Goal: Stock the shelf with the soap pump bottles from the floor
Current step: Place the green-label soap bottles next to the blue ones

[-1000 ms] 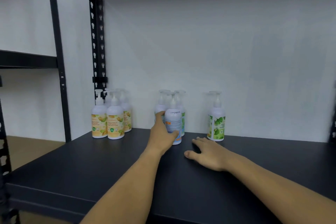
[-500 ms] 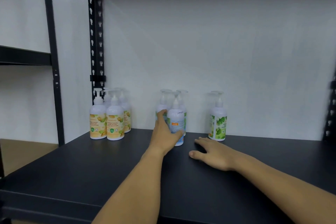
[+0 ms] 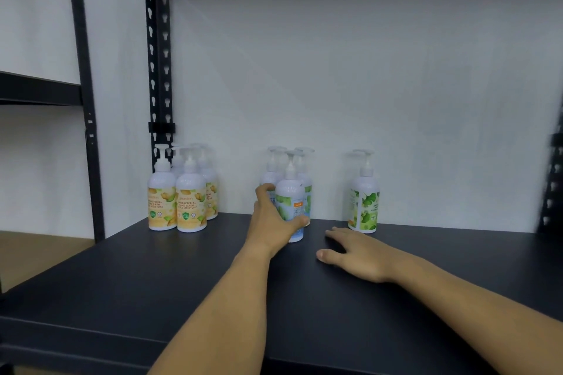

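Though half-hidden by left hand [image 3: 269, 222], blue-label bottle [image 3: 293, 205]

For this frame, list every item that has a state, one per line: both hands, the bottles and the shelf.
left hand: grips the front blue-label pump bottle, which stands upright on the shelf.
right hand: open, resting flat on the shelf board, holding nothing.
yellow-label pump bottles: upright, clustered at the left rear corner.
green-label pump bottle: upright, standing alone near the back wall.
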### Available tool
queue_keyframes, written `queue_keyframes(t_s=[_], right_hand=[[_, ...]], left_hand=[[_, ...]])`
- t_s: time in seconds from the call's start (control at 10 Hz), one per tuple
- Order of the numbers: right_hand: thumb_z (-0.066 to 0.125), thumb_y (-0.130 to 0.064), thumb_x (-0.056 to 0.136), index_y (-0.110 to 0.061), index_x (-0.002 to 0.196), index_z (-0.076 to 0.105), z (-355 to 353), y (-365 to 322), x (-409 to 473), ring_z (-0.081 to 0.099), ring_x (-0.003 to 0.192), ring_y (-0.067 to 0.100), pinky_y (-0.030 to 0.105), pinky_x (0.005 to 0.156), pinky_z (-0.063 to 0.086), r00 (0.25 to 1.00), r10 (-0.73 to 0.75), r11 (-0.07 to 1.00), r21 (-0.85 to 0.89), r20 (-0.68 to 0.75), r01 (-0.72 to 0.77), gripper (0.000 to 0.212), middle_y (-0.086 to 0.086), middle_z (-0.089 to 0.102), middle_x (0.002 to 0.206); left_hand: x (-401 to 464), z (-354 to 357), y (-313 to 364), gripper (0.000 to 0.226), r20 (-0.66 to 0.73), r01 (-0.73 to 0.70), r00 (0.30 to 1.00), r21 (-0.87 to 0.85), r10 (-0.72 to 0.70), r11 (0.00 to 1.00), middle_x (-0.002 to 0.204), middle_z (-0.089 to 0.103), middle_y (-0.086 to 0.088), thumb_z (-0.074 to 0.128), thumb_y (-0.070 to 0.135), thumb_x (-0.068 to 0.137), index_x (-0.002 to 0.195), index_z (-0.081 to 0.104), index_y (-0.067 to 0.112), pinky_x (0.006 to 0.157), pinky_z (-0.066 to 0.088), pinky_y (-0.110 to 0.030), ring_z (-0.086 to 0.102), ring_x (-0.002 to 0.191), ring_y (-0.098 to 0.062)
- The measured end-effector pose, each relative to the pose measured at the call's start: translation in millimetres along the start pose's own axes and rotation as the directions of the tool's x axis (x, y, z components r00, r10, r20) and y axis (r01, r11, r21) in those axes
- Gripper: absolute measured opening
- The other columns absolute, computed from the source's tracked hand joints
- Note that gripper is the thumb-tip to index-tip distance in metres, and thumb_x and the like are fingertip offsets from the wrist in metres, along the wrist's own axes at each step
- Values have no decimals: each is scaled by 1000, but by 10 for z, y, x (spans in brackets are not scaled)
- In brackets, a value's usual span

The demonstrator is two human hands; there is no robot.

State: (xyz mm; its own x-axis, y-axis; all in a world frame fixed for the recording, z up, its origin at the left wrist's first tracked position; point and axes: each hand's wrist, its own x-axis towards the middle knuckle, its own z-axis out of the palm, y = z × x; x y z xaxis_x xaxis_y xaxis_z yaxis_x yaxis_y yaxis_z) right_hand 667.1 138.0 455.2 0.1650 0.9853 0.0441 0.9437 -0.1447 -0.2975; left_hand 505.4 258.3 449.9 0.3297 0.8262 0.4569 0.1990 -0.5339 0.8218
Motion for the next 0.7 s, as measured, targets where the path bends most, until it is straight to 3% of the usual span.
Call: queue_keyframes(t_s=[0.1, 0.2, 0.3, 0.4, 0.5, 0.6, 0.7], right_hand=[[44, -65, 96, -22, 159, 22, -12, -10, -6, 12, 153, 14, 35, 123, 15, 1000, -1, 1000, -2, 5, 1, 79, -1, 13, 167], [44, -65, 95, -22, 159, 23, -13, -8, -5, 12, 153, 15, 35, 123, 15, 1000, 1, 1000, 3, 6, -1, 79, -2, 13, 167], [44, -65, 95, -22, 159, 23, -9, 1, -4, 12, 153, 14, 35, 124, 15, 1000, -1, 1000, 4, 3, 1, 80, -1, 13, 167], [44, -65, 95, -22, 159, 23, -5, 3, -2, 12, 153, 14, 35, 124, 15, 1000, -2, 1000, 2, 1, 2, 80, -1, 14, 167], [44, -66, 94, -21, 158, 23, 4, 9, 3, 12, 153, 14, 36, 124, 15, 1000, 0, 1000, 4, -6, 1, 81, 0, 15, 167], [44, -66, 94, -22, 158, 23, -1, 5, -3, 12, 153, 14, 35, 124, 14, 1000, 3, 1000, 4, -6, -3, 80, -1, 15, 167], [44, -66, 95, -22, 158, 24, -1, 1, -4, 12, 153, 14, 35, 123, 14, 1000, 6, 1000, 3, -6, -6, 80, -1, 14, 167]], left_hand=[[4, -36, -24, 80, 66, -14, 998, 17, 12, 1000, 119, 58, -1, 76, 8, 80, 134, 23, 34, 71, 49, -14, 62, 98, -13], [-10, -56, -18, 78, 68, -34, 997, 40, 31, 999, 116, 61, 0, 74, 3, 81, 134, 26, 32, 63, 47, -10, 62, 95, -11], [-16, -46, -12, 77, 35, -30, 999, 34, 28, 999, 113, 61, 3, 82, 11, 76, 126, 29, 35, 65, 46, -10, 61, 94, -9], [-21, -17, -12, 81, -12, -34, 999, 63, 35, 997, 118, 59, 3, 88, 24, 69, 119, 27, 40, 87, 56, -37, 63, 103, -16], [-32, -22, -8, 91, 4, -21, 1000, 25, 21, 999, 122, 55, 1, 89, 24, 68, 128, 23, 40, 89, 55, -33, 62, 106, -17], [-38, -67, -24, 92, 80, 5, 997, 0, -5, 1000, 115, 58, 2, 82, 10, 76, 139, 20, 36, 76, 49, -16, 64, 100, -12], [-44, -93, -30, 84, 87, -13, 996, 36, 10, 999, 109, 61, 4, 78, 4, 78, 137, 27, 35, 68, 50, -13, 64, 92, -6]])
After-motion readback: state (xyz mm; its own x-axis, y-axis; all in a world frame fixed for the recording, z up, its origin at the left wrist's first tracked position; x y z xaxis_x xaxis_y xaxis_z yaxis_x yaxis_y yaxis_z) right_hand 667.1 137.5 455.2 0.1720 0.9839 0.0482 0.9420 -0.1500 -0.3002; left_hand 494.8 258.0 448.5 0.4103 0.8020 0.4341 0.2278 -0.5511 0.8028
